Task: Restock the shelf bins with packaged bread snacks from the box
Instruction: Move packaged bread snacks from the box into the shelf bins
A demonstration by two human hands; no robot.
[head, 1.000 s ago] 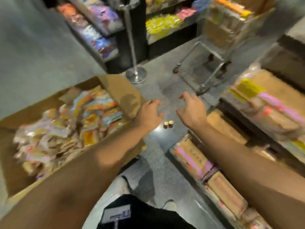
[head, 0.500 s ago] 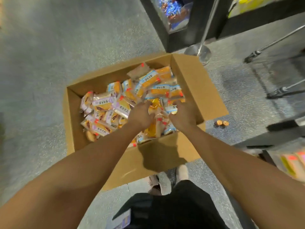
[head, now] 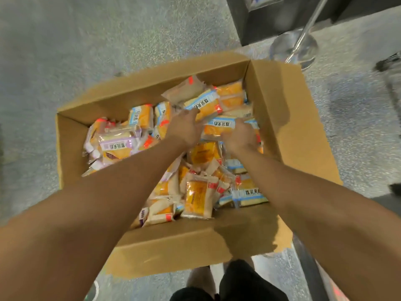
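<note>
Speckled grey floor | cardboard box [head: 280, 118] mid-frame | bread snack packets [head: 198, 197], Chinese labels blurred | left hand [head: 184, 129] and right hand [head: 239, 137] reach in, fingers grasping packets

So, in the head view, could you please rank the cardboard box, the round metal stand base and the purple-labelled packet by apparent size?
1. cardboard box
2. round metal stand base
3. purple-labelled packet, though base and packet look close, and the base lies farther off.

The open cardboard box [head: 273, 118] sits on the floor mid-frame, flaps folded outward. It's heaped with my bread snack packets [head: 198, 197], clear wrappers showing orange-yellow bread with blue or purple label strips and red tabs, lying jumbled at all angles; purple ones cluster at left.
</note>
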